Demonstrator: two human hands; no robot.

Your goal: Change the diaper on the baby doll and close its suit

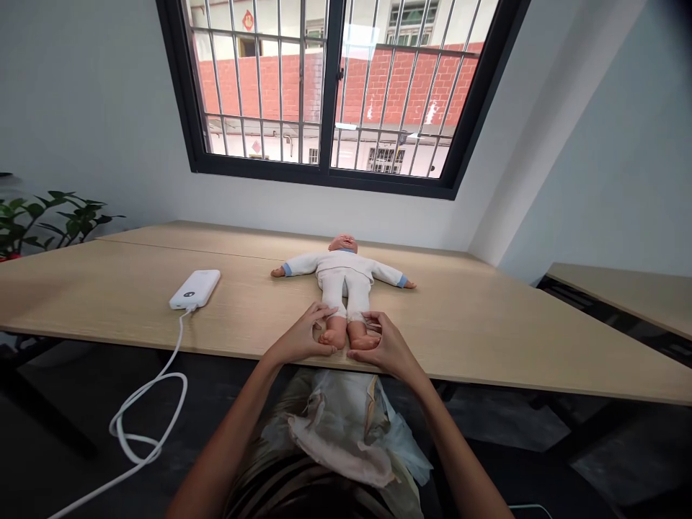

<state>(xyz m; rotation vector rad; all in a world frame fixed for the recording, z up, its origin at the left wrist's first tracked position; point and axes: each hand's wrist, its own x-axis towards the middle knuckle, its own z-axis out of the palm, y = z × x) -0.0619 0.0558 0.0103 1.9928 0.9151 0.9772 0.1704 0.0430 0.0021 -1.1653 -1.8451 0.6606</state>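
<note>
A baby doll (346, 277) in a white outfit with blue cuffs and a blue collar lies on its back on the table, arms spread and head toward the window. Its bare feet point at me, near the table's front edge. My left hand (303, 335) curls around the lower leg and foot on the left, fingertips at the trouser hem and thumb by the toes. Around the other foot, my right hand (393, 346) is closed the same way, its fingers at the hem and thumb beneath the foot.
A white power bank (195, 289) lies on the wooden table (486, 324) to the left, its white cable (179, 339) hanging over the front edge. Pale fabric and film-like pieces (346, 432) rest on my lap. A plant (59, 216) stands at far left; a barred window (327, 86) is ahead.
</note>
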